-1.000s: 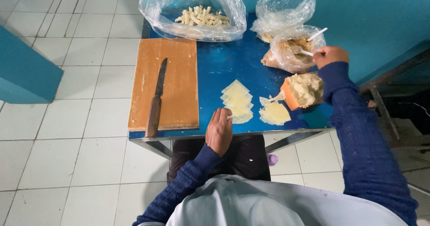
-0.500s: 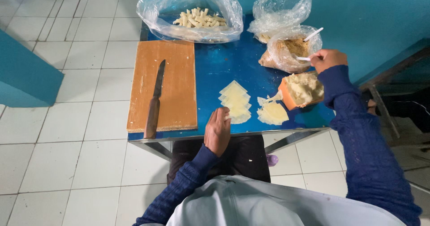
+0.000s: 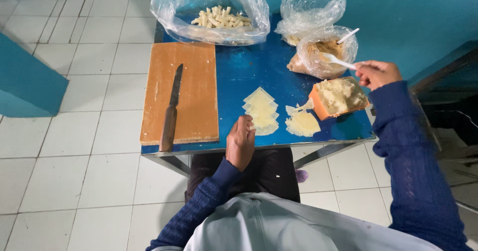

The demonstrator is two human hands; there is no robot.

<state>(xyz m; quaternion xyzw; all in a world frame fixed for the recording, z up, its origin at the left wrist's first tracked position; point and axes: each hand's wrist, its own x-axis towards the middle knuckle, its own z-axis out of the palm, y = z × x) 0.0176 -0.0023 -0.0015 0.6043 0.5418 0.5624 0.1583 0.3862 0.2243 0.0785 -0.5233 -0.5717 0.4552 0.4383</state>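
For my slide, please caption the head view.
Right hand holds white spoon over crumb bag; left hand touches stacked wrappers.

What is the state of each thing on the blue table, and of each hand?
large plastic bag: open, pale sticks inside
small plastic bag: open, brown filling inside
orange tub: open, full of pale mash
knife: lying flat on the cutting board
right hand: holding white spoon
left hand: empty, at wrapper stack
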